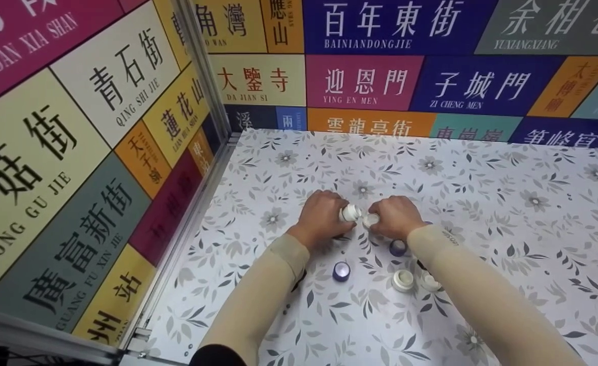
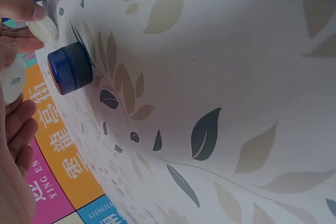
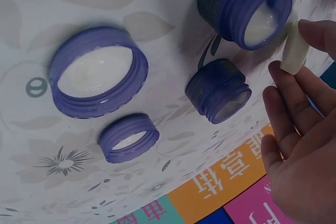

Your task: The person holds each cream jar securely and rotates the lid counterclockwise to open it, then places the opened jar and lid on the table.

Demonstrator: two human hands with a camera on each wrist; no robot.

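My left hand [image 1: 321, 218] grips a small white jar [image 1: 350, 212], its threaded mouth turned toward the other hand. Thumb and fingers of my right hand [image 1: 395, 216] pinch a white lid [image 1: 371, 219] just beside that mouth, with a small gap between the two. In the right wrist view the lid [image 3: 295, 51] shows edge-on between thumb and fingertips. Close to my right hand in that view stand an open purple jar [image 3: 244, 9] and a smaller purple jar [image 3: 218, 90]. The left wrist view catches the white jar [image 2: 13, 80] only partly, at its left edge.
A large purple lid [image 3: 100, 72] and a small one [image 3: 128, 137] lie with their white insides showing. Nearer my body are a purple jar [image 1: 341, 271] and white round containers [image 1: 403, 279], one partly behind my right sleeve. Sign-covered panels border the flowered tabletop [image 1: 481, 229] at left and back.
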